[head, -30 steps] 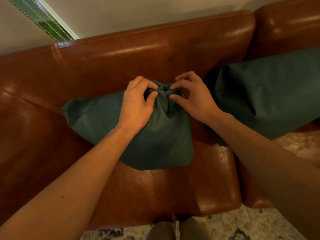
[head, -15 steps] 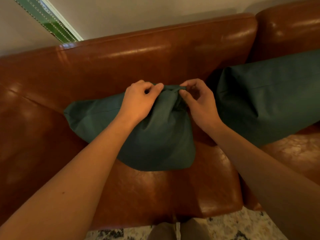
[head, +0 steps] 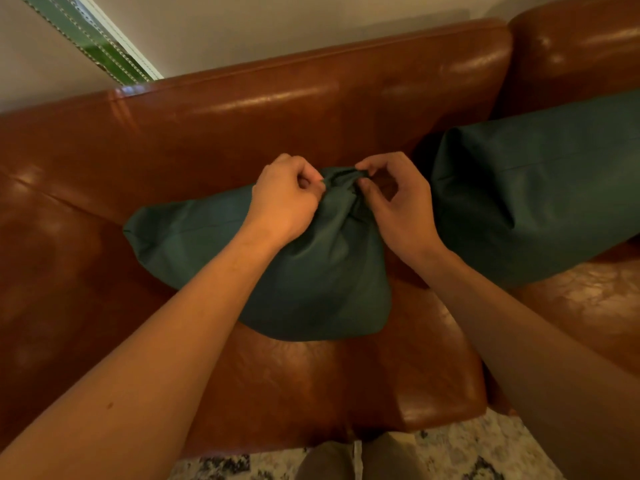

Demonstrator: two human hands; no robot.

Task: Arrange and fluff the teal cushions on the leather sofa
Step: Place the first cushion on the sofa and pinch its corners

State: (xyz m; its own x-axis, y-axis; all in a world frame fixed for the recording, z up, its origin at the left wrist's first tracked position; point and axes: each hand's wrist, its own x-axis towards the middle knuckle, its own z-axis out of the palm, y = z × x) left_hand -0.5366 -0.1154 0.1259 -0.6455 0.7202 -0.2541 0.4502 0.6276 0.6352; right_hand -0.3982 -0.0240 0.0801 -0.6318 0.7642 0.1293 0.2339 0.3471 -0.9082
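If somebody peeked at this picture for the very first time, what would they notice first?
Probably the two hands in the middle: the left hand and right hand both pinch the bunched top corner of a teal cushion lying on the seat of the shiny brown leather sofa. Next would be the second teal cushion, propped against the sofa's back on the right.

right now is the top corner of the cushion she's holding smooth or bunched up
Bunched up: the near teal cushion has its top corner gathered into folds, pinched between the left hand and right hand.
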